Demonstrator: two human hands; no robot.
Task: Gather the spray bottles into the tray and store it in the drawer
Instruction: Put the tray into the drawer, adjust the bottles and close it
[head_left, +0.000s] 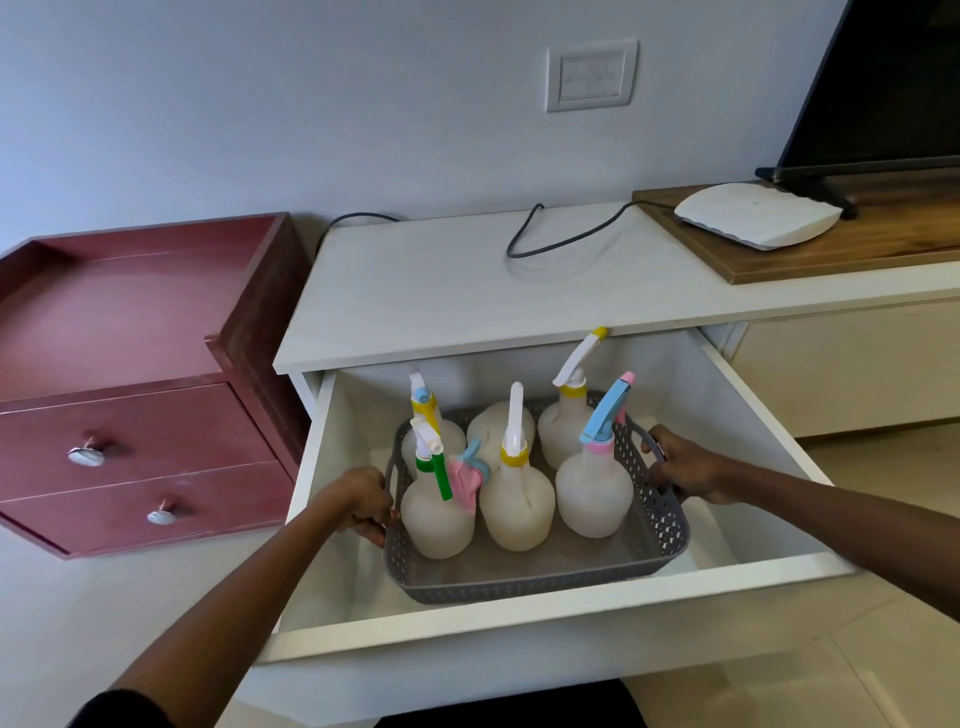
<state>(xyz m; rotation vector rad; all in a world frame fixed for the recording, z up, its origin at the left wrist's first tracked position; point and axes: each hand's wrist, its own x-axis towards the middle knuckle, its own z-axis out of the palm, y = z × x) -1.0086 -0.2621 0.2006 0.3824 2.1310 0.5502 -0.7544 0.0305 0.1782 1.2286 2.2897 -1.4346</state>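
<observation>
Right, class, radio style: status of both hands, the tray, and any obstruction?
Left hand and right hand gripping grey tray handles. Tray with spray bottles inside open drawer. Tallest nozzle near countertop edge.

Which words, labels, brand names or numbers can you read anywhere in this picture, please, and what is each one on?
None can be read.
The spray bottles in the grey tray are plain white, with no labels showing.
The white device on the wooden board has a faint mark on top, too blurred to read.
The wall switch plate and dark screen show no text.
</observation>
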